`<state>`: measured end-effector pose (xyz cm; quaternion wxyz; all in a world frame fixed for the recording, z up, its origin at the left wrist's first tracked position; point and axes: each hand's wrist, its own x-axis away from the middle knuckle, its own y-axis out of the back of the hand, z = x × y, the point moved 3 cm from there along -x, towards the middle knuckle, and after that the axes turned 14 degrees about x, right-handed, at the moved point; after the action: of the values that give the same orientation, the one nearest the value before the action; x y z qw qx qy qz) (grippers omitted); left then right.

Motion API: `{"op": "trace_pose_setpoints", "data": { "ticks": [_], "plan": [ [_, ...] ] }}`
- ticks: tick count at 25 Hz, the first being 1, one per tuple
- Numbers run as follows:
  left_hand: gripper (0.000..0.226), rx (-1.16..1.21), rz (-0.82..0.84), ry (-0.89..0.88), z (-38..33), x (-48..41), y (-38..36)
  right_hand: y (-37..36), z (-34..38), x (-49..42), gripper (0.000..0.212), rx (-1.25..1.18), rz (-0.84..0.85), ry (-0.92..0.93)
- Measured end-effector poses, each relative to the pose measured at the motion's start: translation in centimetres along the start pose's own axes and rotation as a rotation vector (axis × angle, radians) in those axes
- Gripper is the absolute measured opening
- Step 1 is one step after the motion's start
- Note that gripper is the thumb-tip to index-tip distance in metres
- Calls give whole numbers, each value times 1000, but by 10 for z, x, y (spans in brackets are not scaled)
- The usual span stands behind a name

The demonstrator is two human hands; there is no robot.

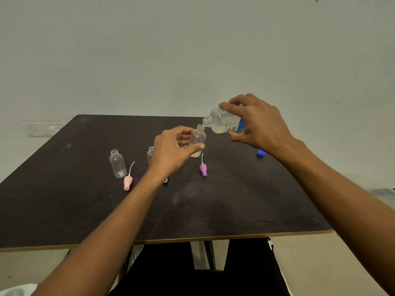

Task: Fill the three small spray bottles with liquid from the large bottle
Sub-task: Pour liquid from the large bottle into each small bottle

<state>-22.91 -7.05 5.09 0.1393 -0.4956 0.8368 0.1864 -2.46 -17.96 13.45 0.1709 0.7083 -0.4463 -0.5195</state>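
My right hand (pixel 259 122) grips the large bottle (pixel 224 123), tipped over with its open mouth at the neck of a small clear bottle (pixel 198 140). My left hand (pixel 171 152) holds that small bottle tilted above the dark table (pixel 213 206); pale liquid sits in its bottom. A second small bottle (pixel 150 153) stands mostly hidden behind my left hand. The third small bottle (pixel 117 163) stands upright and uncapped at the left.
A pink spray cap (pixel 127 183) with its tube lies beside the left bottle. A purple spray cap (pixel 203 169) lies below the held bottle. A blue cap (pixel 261 152) rests on the table under my right wrist. The wall stands close behind the table.
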Motion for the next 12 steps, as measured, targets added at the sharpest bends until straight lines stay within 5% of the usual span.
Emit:
{"op": "trace_pose_setpoints", "data": {
  "ticks": [12],
  "plan": [
    [44, -10, 3, -4, 0, -1, -1, 0, -1, 0, 74, 4, 11, -3]
  ]
}}
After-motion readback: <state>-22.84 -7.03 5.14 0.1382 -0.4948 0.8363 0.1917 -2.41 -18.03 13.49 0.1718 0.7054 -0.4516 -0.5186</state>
